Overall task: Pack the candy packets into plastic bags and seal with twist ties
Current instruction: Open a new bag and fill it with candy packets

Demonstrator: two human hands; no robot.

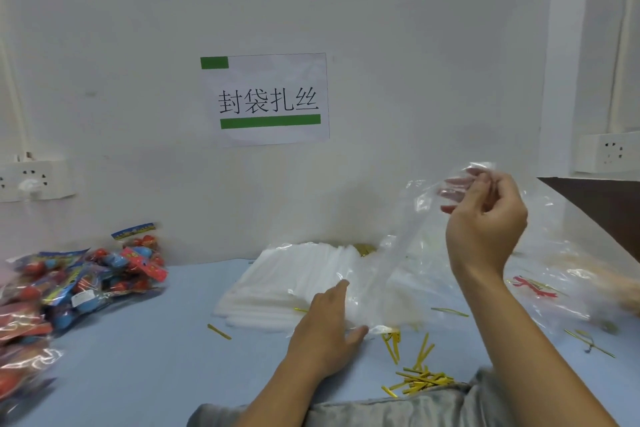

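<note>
On the pale blue bench a person works with both hands at a clear plastic bag. The right hand is raised well above the bench on the right side, its fingers curled and pinching the upper edge of the bag, so that the film hangs down and to the left from the fingertips, which show partly through the plastic. The left hand lies low, near the middle, with thumb and fingers spread and only loosely bent; it rests on the bag's lower end where that end meets the stack of flat white bags, and whether it truly pinches the film cannot be told. The stack lies toward the far middle of the bench, close to the white wall. The candy packets, red and blue in shiny wrappers, are heaped at the left edge, well apart from both hands. Gold twist ties are scattered on the near right part of the bench, with a thicker cluster just beside the right forearm. On the wall hangs a paper sign with green bars, and a socket strip sits at the far left.
</note>
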